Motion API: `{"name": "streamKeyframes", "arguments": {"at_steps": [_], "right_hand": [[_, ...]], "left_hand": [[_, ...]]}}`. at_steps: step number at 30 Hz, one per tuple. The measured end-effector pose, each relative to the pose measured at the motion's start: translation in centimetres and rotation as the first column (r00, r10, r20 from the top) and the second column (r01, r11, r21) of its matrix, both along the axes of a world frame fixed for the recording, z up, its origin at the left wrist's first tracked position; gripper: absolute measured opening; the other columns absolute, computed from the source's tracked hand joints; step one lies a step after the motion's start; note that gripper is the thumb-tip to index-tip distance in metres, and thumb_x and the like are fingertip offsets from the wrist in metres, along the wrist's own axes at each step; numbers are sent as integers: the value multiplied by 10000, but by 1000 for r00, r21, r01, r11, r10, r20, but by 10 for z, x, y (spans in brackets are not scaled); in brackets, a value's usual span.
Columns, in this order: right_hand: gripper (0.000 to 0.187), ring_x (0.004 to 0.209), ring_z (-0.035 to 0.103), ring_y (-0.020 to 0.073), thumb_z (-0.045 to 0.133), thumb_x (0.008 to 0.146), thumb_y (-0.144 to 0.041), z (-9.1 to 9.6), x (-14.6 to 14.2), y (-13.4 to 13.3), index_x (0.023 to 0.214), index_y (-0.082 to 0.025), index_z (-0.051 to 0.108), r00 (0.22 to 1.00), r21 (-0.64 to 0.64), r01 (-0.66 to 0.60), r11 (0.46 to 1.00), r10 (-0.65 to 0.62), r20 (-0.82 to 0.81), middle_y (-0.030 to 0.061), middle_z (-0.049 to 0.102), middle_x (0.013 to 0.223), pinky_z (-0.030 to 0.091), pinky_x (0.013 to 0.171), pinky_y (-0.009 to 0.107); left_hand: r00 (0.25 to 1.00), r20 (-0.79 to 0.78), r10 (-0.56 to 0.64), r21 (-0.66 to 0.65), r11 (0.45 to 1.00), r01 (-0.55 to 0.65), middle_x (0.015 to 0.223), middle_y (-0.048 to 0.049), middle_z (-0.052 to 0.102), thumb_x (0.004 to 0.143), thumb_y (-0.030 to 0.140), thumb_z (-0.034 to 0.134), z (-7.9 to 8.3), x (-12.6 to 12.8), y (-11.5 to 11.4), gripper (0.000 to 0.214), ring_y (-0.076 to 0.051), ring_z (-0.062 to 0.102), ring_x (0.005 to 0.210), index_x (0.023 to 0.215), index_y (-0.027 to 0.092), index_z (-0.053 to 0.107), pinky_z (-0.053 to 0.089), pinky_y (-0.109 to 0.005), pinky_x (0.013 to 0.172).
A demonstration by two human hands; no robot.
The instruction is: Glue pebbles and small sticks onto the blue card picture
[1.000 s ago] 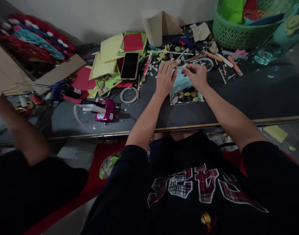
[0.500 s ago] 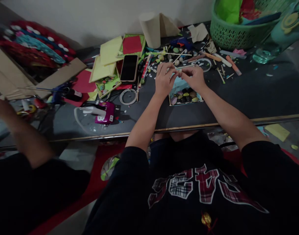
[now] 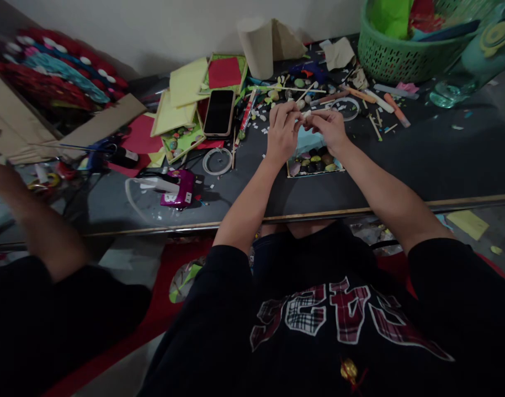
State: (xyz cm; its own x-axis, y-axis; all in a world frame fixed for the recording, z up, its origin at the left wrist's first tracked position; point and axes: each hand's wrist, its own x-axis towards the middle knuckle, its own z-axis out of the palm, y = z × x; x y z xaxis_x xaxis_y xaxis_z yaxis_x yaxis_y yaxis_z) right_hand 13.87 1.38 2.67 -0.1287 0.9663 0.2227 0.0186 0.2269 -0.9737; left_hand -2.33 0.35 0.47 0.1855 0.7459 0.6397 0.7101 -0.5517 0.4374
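Observation:
My left hand (image 3: 282, 132) and my right hand (image 3: 329, 130) meet fingertip to fingertip over the far part of a small light-blue panel (image 3: 305, 140). Between the fingertips shows a tiny whitish piece (image 3: 306, 114), too small to name. Both hands are closed in a pinch, the right one partly curled. Dark, yellow and brown pebbles (image 3: 315, 160) lie in rows along the panel's near edge. My fingers hide the panel's far side.
Loose pebbles, sticks and paper scraps litter the table behind my hands. A phone (image 3: 218, 112), tape roll (image 3: 217, 161) and purple power strip (image 3: 178, 189) lie left. A green basket (image 3: 397, 58) and bottle (image 3: 457, 88) stand right. Another person's arm (image 3: 39, 220) reaches in left.
My hands stay together over the panel, with slightly shifted fingers; the right fingers curl more. The view has shifted slightly.

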Motion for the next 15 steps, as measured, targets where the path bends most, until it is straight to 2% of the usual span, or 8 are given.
{"name": "streamKeyframes", "arguments": {"at_steps": [5,10,12,15], "right_hand": [[423,722,690,139,717,757,-643,-8,3,9,758,-221,689,1000,-29,11,1000,-11,-4,12,722,773,537,665,276],[535,798,705,185,649,757,-768,-21,27,38,823,-238,680,984,-48,174,984,-176,-25,45,734,858,546,670,320],[533,786,702,189,660,748,-770,-21,33,42,829,-244,683,986,-2,169,986,-169,-5,47,735,853,539,655,326],[527,751,702,171,687,723,-764,-16,28,33,809,-243,679,996,41,92,995,-91,-20,29,724,829,519,617,302]], "left_hand": [[1000,10,-6,-13,1000,6,1263,-115,604,991,651,161,4,0,-4,572,-297,519,1316,1066,295,602,359,-566,1180],[1000,-15,-16,-1,1000,16,1276,-115,615,989,654,165,10,-3,-10,582,-294,533,1308,1076,297,616,364,-558,1180],[998,-54,-26,20,999,27,1258,-107,630,997,644,178,12,-3,-12,567,-284,550,1296,1092,305,622,392,-544,1160],[995,-99,-30,29,999,33,1251,-104,644,1007,627,190,14,-1,-13,555,-271,571,1279,1133,305,625,425,-515,1131]]}}
